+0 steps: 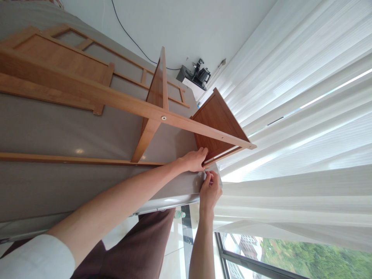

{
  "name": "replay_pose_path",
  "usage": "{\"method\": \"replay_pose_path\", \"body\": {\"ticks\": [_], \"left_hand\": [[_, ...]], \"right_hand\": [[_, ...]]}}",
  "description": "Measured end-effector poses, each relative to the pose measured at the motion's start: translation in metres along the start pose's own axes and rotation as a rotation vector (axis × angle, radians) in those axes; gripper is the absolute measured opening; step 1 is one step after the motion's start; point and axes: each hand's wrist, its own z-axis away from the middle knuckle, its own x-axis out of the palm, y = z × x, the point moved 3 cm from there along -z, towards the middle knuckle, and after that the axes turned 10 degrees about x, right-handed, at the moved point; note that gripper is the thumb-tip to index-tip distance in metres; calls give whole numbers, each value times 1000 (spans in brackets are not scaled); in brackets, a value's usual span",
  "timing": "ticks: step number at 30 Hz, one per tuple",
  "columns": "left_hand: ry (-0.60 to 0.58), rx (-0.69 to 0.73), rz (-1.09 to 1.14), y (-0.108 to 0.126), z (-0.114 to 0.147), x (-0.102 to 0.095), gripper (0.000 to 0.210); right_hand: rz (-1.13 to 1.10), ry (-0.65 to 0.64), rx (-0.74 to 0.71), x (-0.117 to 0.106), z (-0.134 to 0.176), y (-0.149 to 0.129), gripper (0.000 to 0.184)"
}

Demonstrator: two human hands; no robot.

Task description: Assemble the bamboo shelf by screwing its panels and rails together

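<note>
A wooden frame of long rails (116, 102) and cross panels lies partly assembled on a grey-covered surface. My left hand (196, 159) is closed round the near corner of the end panel (219, 118), where it meets the lower rail (87, 159). Just below that corner, my right hand (211, 188) is pinched shut, its fingertips close to the rail's end. A thin, small piece seems to stick out from them, too small to name. A middle panel (157, 81) stands upright between the rails, and a round metal fitting (164, 118) shows in the upper rail.
More wooden panels (66, 66) and a ladder-like frame (122, 77) lie at the far left. A black kettle (203, 75) stands on a small cabinet by the wall. White curtains (305, 116) hang close on the right. A bottle (179, 214) is on the floor below.
</note>
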Motion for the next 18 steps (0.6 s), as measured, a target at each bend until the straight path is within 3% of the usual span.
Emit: {"method": "replay_pose_path", "body": {"ticks": [11, 18], "left_hand": [[-11, -1, 4, 1, 0, -2, 52], [-1, 5, -16, 1, 0, -2, 51]], "right_hand": [[-99, -95, 188, -1, -19, 13, 35], [-125, -117, 214, 1, -22, 17, 35]]}}
